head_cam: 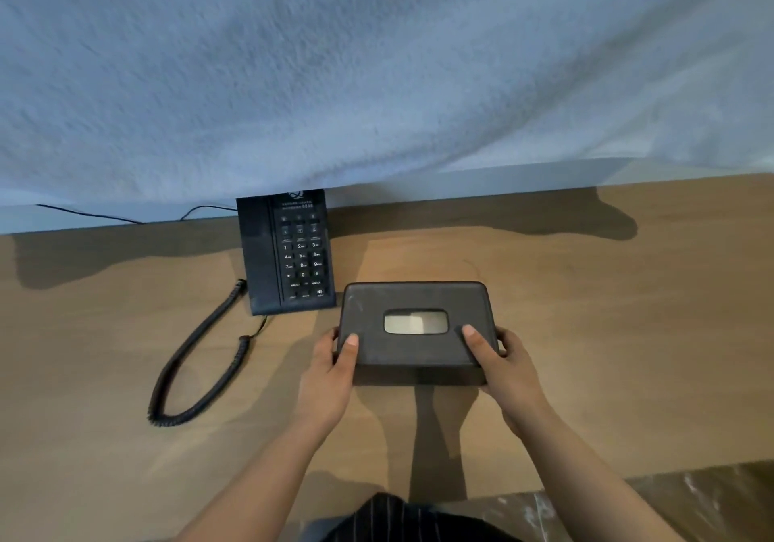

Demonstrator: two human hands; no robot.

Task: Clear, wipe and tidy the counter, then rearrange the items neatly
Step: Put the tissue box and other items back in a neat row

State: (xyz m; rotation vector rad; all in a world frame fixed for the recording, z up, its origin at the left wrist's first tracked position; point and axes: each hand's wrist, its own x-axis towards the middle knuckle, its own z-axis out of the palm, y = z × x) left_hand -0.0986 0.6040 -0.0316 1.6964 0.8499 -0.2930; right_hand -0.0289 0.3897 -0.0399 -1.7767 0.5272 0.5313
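Hands hold a dark grey tissue box (414, 349) by its two short ends near the middle of the wooden desk (607, 332). The left hand (331, 369) wraps the left end, thumb lying on the lid and fingers curled round the side. The right hand (498, 363) grips the right end the same way, its thumb reaching close to the oval opening in the lid. Whether the box rests on the desk or is raised just off it cannot be told. A black desk phone (287, 254) stands just beside the box's far left corner, its back against the desk's far edge. Its coiled cord (197, 357) loops away toward the desk's left side. A pale textured cloth (377, 59) fills the upper part of the view and covers the top of the phone. A thin black cable (83, 214) runs behind the desk's far edge on the left. A striped garment (402, 516) shows at the near edge.
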